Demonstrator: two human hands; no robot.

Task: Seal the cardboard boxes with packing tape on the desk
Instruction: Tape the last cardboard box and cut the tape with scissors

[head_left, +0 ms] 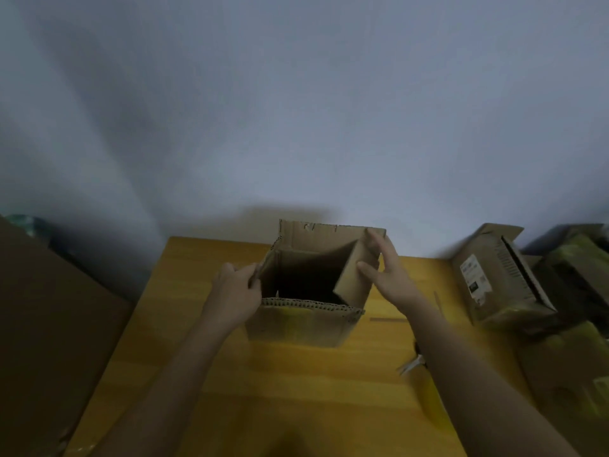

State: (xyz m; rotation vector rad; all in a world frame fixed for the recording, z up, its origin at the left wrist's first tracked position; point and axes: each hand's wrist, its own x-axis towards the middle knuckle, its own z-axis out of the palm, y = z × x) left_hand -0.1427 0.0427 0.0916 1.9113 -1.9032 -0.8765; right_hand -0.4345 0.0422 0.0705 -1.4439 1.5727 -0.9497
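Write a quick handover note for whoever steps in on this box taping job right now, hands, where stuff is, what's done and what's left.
Left hand: grips the left flap of the open cardboard box.
Right hand: fingers straight, pressing the right flap inward.
The box stands upright mid-desk; far flap is up, inside looks dark.
A second box lies at the desk's right edge.
No tape roll clearly visible.
Done: side flaps started.
Left: fold all flaps shut, tape the seam, then check the other box.

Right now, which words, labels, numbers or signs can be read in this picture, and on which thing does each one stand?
No text can be read.
White label on the box lying at the right: printed lines and dark code marks, too small and blurred to read.
Open box on the desk: no print visible.
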